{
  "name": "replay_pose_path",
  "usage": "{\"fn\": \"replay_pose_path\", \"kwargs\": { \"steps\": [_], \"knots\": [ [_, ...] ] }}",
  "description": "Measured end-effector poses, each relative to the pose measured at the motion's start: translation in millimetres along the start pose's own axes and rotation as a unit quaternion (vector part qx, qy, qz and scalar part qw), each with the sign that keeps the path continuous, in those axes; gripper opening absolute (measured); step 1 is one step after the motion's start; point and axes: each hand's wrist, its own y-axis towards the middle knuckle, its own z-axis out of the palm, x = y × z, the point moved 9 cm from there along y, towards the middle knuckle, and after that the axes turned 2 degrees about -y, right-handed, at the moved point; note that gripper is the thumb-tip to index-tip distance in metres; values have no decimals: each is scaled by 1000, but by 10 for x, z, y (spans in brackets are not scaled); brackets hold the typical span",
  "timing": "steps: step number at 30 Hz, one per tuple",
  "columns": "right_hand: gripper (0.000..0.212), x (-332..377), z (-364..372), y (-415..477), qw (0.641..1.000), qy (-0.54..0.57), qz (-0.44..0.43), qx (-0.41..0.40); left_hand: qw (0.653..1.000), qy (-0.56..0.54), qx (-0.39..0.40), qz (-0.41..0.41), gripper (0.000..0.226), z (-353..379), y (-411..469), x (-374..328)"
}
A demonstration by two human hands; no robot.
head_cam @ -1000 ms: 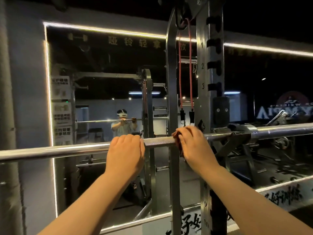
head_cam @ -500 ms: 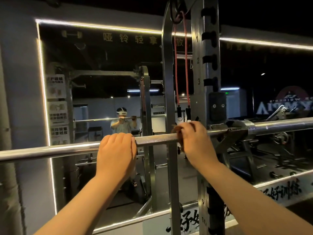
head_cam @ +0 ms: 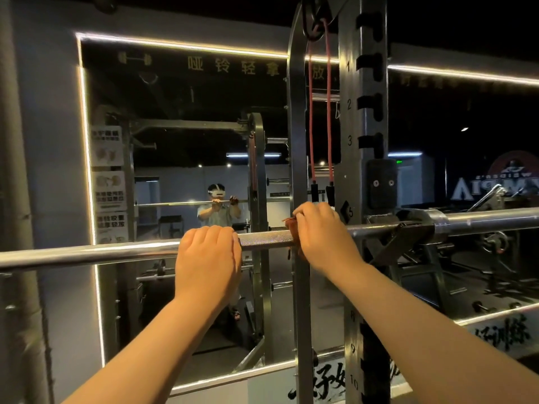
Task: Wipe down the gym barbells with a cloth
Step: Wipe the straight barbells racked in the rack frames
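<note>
A steel barbell runs across the view at chest height, resting in a rack hook on the right. My left hand grips the bar left of its knurled section, fingers curled over the top. My right hand wraps a reddish-brown cloth around the bar at the right end of the knurling, close to the rack upright. Only a small edge of the cloth shows past my fingers.
The numbered rack upright stands just right of my right hand, with the J-hook holding the bar. A second steel post and red resistance bands hang behind. A lit wall mirror faces me.
My right hand with the cloth has shifted slightly along the bar near the upright. My left hand keeps the same grip. The camera view has shifted a little.
</note>
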Motion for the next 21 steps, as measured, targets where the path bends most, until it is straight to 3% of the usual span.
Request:
{"fn": "replay_pose_path", "kwargs": {
  "steps": [3,6,9,15,18,21],
  "knots": [
    [28,-19,48,24,999,34,36,-19,1000,-5,3,2,18,-12,-5,-8],
    [42,69,157,-357,997,48,-8,-64,1000,-8,5,-3,17,-17,-16,-5],
    [40,81,175,-464,995,-17,-50,-79,1000,-9,4,-14,17,-20,-16,-14],
    [19,35,107,244,998,16,56,31,1000,-14,3,-8,20,-38,-14,-20],
    [25,144,94,66,998,-34,45,-38,1000,-19,1,-4,24,-64,-15,-33],
    [33,258,157,-331,995,9,-12,-96,1000,-14,0,-11,26,-57,-15,-27]
  ]
}}
